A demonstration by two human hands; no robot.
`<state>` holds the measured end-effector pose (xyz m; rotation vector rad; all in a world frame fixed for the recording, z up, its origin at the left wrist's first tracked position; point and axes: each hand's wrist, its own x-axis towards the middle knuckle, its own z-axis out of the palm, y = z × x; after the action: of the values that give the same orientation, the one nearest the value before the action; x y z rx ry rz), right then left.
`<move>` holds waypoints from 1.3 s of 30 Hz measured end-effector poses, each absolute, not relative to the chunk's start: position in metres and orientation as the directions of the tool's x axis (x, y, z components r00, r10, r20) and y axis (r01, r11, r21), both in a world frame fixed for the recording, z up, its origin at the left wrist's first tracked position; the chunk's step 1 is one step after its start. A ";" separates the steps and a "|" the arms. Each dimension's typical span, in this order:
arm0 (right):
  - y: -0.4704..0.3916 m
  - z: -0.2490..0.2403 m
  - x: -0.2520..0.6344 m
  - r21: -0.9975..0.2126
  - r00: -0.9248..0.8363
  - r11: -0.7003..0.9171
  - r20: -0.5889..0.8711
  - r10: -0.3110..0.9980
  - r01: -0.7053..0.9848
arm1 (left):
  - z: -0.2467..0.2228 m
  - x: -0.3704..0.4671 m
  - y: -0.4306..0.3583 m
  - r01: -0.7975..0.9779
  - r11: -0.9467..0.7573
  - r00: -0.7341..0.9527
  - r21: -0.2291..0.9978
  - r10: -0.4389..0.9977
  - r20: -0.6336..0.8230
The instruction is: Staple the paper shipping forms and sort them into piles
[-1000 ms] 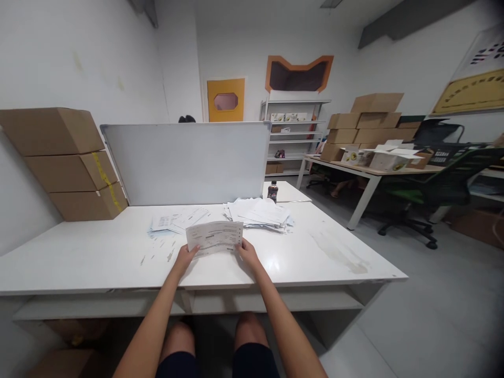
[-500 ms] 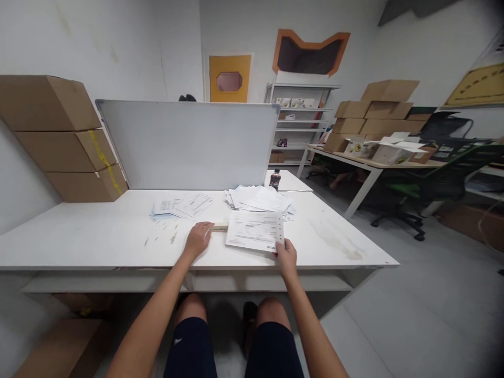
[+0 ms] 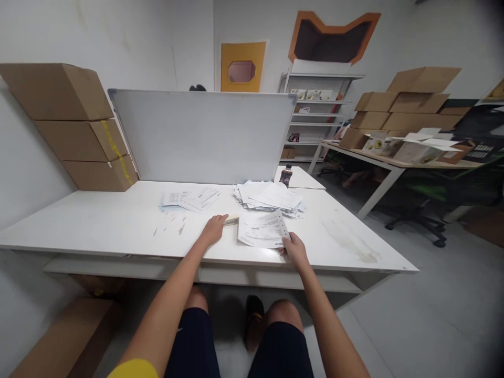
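Note:
My right hand grips the lower right corner of a printed sheet, thumb on top. A row of dark dots or holes runs down its right side, and the sheet bends slightly above the desk. My left hand is closed around the near end of a pale, narrow bar; its kind is unclear. The bar's far end reaches the sheet's left edge. Behind the sheet lies a messy pile of papers. A smaller spread of printed papers rests to the left.
A whiteboard stands along the back of the white desk. Stacked cardboard boxes are at the left, and a dark bottle is behind the paper pile. Another table with boxes and an office chair stand at the right.
The view has shifted, so the scene sits farther right. The sheet in my right hand now bends more. My left hand still grips the bar.

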<state>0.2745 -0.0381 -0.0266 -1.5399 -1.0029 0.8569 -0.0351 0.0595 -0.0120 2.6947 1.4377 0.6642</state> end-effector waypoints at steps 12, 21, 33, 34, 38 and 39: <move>-0.038 -0.033 0.274 -0.938 0.437 -0.141 0.012 0.900 0.316 | -0.014 -0.045 0.050 0.729 -0.563 0.440 0.390 0.821 0.363; -0.037 -0.037 0.270 -0.885 0.400 -0.066 0.141 0.906 0.462 | -0.008 -0.044 0.043 0.720 -0.558 0.440 0.412 0.827 0.350; -0.036 -0.033 0.272 -0.932 0.347 -0.046 0.088 0.934 0.359 | -0.009 -0.044 0.045 0.748 -0.538 0.428 0.389 0.838 0.338; -0.037 -0.033 0.271 -0.932 0.346 -0.048 0.085 0.934 0.358 | -0.007 -0.044 0.044 0.750 -0.535 0.426 0.390 0.841 0.335; -0.037 -0.034 0.271 -0.923 0.340 -0.026 0.115 0.933 0.384 | -0.005 -0.044 0.042 0.753 -0.524 0.419 0.398 0.848 0.325; -0.037 -0.035 0.271 -0.919 0.341 -0.021 0.125 0.932 0.393 | -0.005 -0.044 0.042 0.752 -0.524 0.419 0.400 0.848 0.323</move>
<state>0.2711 -0.0369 -0.0351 -1.6020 -1.2229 0.6732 -0.0438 0.0418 -0.0046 2.4778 1.4156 0.7361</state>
